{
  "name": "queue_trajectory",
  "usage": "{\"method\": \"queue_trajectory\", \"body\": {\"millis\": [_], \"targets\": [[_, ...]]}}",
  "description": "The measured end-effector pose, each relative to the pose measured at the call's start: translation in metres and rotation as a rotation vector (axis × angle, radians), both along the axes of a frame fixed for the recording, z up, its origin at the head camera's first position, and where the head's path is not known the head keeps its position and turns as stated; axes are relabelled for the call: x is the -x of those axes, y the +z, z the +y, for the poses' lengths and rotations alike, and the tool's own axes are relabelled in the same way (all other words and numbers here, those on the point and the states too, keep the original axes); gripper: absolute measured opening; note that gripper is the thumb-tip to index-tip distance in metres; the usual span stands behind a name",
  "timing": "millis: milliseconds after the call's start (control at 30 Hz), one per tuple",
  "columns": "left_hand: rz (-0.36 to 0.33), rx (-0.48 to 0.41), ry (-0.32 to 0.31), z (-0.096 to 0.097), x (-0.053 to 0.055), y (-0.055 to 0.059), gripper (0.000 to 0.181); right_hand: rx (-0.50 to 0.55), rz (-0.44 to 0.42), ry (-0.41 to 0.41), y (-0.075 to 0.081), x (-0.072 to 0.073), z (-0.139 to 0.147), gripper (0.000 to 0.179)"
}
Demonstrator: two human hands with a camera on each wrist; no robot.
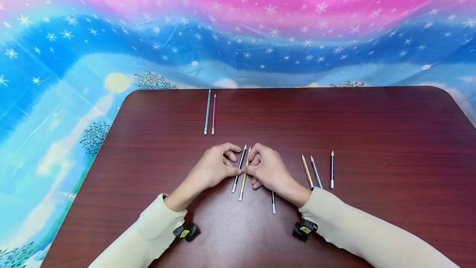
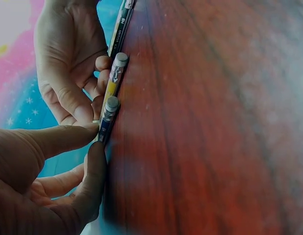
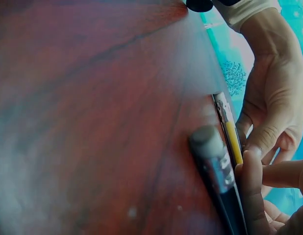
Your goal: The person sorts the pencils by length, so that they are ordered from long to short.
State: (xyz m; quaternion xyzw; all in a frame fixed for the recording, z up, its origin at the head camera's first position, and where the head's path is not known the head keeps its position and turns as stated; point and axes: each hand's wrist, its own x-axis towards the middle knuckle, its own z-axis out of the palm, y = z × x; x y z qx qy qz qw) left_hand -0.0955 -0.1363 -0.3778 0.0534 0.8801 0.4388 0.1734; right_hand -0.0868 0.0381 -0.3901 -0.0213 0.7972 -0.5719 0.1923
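Note:
Near the middle of the table, my left hand (image 1: 215, 165) pinches a dark blue pencil (image 1: 236, 182) between thumb and fingers. Beside it, my right hand (image 1: 270, 169) holds a yellow pencil (image 1: 243, 186) the same way. Both pencils lean slightly, tips away from me and eraser ends toward me, nearly parallel. The thumbs come close together over them. In the left wrist view the white erasers show, the dark blue pencil's eraser (image 2: 111, 104) nearer than the yellow one's. A black pencil (image 1: 273, 202) lies under my right wrist, which hides its far end.
To the right lie a gold pencil (image 1: 307, 171), a blue-grey pencil (image 1: 315, 171) partly behind the sleeve, and a dark pencil (image 1: 332, 171). Toward the far edge, a teal pencil (image 1: 207, 113) and a pink pencil (image 1: 213, 115) lie side by side on the brown table (image 1: 156, 135).

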Motion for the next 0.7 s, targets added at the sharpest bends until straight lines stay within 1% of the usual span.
{"method": "queue_trajectory", "body": {"millis": [167,267,433,600,700], "targets": [[0.006,0.011,-0.006,-0.0013,0.0005,-0.0005,0.047,-0.061,0.034,0.004,0.0006,-0.0011,-0.0013,0.022],[0.005,0.016,-0.011,-0.0019,0.0005,-0.0001,0.047,-0.079,0.044,0.002,0.0012,-0.0018,0.0000,0.021],[-0.015,0.015,-0.006,-0.0026,0.0004,0.0012,0.047,-0.092,0.048,-0.004,0.0034,-0.0022,0.0041,0.020],[-0.018,0.022,-0.004,-0.0031,0.0005,0.0013,0.046,-0.111,0.058,0.005,0.0045,-0.0022,0.0053,0.023],[-0.016,0.031,-0.004,-0.0024,0.0007,0.0013,0.046,-0.154,0.074,0.016,0.0045,-0.0023,0.0048,0.026]]}}
